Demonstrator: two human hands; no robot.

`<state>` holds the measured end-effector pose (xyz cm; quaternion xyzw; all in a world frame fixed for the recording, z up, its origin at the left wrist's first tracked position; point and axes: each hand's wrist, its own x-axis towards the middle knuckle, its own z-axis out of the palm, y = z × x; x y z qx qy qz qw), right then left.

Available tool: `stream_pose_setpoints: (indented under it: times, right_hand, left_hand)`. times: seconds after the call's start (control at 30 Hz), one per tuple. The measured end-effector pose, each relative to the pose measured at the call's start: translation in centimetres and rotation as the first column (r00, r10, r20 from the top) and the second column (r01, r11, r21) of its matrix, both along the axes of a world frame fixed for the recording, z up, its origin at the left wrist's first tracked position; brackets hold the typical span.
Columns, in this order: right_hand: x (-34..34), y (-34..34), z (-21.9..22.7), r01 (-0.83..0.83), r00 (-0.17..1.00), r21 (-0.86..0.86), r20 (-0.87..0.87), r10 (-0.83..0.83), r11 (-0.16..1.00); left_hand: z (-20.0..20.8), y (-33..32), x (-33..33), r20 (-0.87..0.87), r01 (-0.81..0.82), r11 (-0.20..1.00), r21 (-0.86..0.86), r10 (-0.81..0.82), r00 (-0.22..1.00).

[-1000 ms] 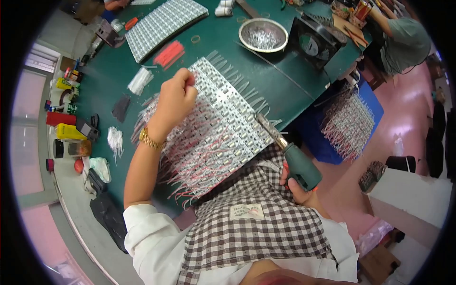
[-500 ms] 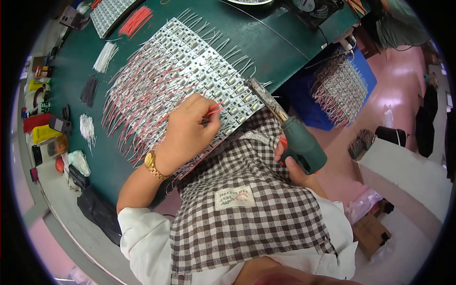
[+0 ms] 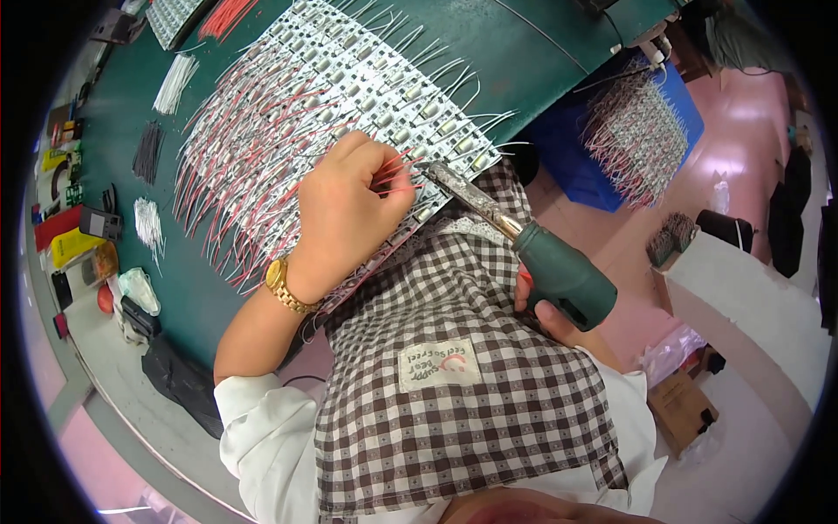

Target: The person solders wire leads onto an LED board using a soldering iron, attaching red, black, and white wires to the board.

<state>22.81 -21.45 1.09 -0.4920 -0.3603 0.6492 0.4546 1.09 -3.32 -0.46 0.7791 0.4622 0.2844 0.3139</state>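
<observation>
A white circuit-board panel [image 3: 371,87] with rows of small metal cylinders lies on the green table, red and white wires fanning off its left part and white ones off its far edge. Over its near part, my left hand [image 3: 349,201] is closed in a pinch on several red wires [image 3: 394,175], their ends pointing right. My right hand [image 3: 550,316] is wrapped around the dark green handle of a soldering iron [image 3: 566,278]. The iron's stained metal tip points at the panel beside the red wire ends; whether they touch, I cannot tell.
Bundles of white wires [image 3: 175,85], black wires [image 3: 147,153] and red wires [image 3: 227,17] lie on the table [image 3: 196,249] at left. A blue bin [image 3: 559,166] at right holds more wired boards [image 3: 642,131]. A white surface [image 3: 742,288] stands at the lower right.
The soldering iron's tip has moved left along the panel, from its right corner to the red wire ends by my left hand. The whole view has shifted slightly.
</observation>
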Motion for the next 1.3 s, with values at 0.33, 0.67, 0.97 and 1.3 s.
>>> stream_pose_setpoints:
  times: [0.33,0.67,0.97,1.3]
  right_hand:
    - [0.2,0.5,0.0,-0.172,0.882,0.144,0.464,0.087,0.975]
    - [0.3,-0.1,-0.5,-0.195,0.863,0.147,0.496,0.098,0.97]
    - [-0.6,-0.4,-0.1,0.062,0.975,0.246,0.191,-0.111,0.967]
    - [-0.2,-1.2,-1.0,0.059,0.945,0.168,0.309,-0.11,0.984]
  left_hand:
    - [0.2,-0.1,0.3,-0.034,0.011,1.0,0.019,-0.01,0.999]
    - [0.4,0.3,0.5,-0.048,0.021,0.999,0.038,-0.019,0.999]
    - [0.4,0.1,0.1,-0.054,0.032,0.999,0.02,-0.03,0.998]
    - [4.7,2.0,-3.4,-0.131,-0.145,0.985,0.091,0.156,0.979]
